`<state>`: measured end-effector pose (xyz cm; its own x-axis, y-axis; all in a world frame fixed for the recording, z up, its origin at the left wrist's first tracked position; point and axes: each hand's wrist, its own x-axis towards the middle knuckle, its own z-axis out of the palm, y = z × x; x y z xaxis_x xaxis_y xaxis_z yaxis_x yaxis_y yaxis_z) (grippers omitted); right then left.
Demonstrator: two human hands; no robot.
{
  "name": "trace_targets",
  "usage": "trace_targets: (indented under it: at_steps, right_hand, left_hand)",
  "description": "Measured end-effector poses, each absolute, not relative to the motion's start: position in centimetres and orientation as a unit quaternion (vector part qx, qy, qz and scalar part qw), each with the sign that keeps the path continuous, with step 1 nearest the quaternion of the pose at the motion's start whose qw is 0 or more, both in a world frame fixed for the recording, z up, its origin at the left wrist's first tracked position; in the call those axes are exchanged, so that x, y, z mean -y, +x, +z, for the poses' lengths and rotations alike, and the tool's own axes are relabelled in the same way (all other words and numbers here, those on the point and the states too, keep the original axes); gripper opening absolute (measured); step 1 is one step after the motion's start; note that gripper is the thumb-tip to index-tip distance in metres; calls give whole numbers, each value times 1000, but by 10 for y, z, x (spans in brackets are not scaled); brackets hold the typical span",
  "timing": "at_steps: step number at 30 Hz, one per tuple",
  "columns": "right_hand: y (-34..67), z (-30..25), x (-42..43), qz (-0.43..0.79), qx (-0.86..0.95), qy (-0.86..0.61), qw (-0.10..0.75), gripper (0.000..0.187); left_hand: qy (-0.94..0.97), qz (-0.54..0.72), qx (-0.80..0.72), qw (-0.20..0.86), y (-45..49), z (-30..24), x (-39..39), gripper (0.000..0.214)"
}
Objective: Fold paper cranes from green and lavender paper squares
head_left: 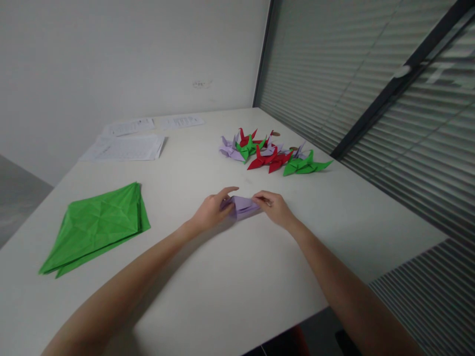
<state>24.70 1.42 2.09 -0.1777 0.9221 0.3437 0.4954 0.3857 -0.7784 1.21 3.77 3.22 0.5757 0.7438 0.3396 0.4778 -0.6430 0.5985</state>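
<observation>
A piece of folded purple origami paper (245, 206) lies between my two hands over the middle of the white table. My left hand (212, 210) grips its left end, with the thumb and lower fingers on the paper and the index finger stretched out above. At the other end, my right hand (275, 207) pinches the paper's edge between thumb and fingertips. Layers and creases show along the paper's front. My fingers cover both of its ends.
Folded paper cranes (272, 153) in purple, red and green cluster at the back right, near the window blinds (315, 74). Creased green paper sheets (100, 217) lie stacked at left. Printed papers (126, 147) rest at the back left of the table (230, 287).
</observation>
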Motion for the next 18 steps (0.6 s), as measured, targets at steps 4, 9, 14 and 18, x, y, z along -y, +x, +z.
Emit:
trace_targets:
  at_steps: [4, 9, 14, 18]
  right_hand:
    - [247, 12, -17, 309, 672, -532, 413, 24]
    - [246, 14, -13, 219, 731, -583, 277, 22]
    - [244, 23, -9, 94, 798, -535, 261, 19]
    - [240, 21, -7, 163, 849, -420, 275, 28]
  left_hand:
    - [828, 340, -386, 225, 14, 35, -36, 41]
    - [920, 242, -299, 74, 16, 32, -27, 27]
    - [966, 163, -193, 56, 17, 26, -22, 28]
    - [961, 187, -185, 86, 17, 22, -24, 31]
